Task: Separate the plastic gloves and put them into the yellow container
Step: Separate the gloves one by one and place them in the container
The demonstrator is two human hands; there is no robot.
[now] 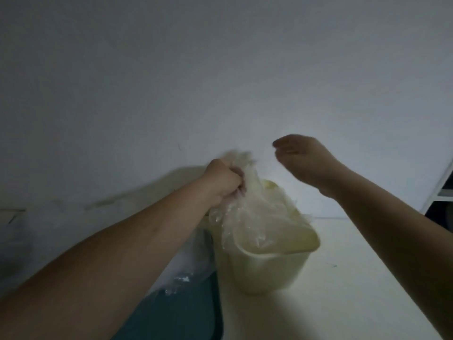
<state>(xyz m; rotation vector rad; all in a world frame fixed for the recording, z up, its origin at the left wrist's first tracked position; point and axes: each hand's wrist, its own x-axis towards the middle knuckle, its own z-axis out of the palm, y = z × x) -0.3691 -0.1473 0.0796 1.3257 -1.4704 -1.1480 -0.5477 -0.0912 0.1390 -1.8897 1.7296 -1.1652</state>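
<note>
My left hand (224, 181) grips a bunch of clear plastic gloves (247, 204) in a fist, raised above the yellow container (267, 268). The gloves hang down from the fist into the container's open top, where more crumpled plastic lies. My right hand (302, 159) hovers higher and to the right of the gloves, fingers bent loosely toward the left, holding nothing that I can make out. The container stands on a pale table (343, 278) near its left edge.
A dark teal bin or box (186, 307) with more clear plastic (181, 273) sits left of the table, under my left forearm. A plain wall fills the background. A white frame edge (441, 182) shows at the far right. The scene is dim.
</note>
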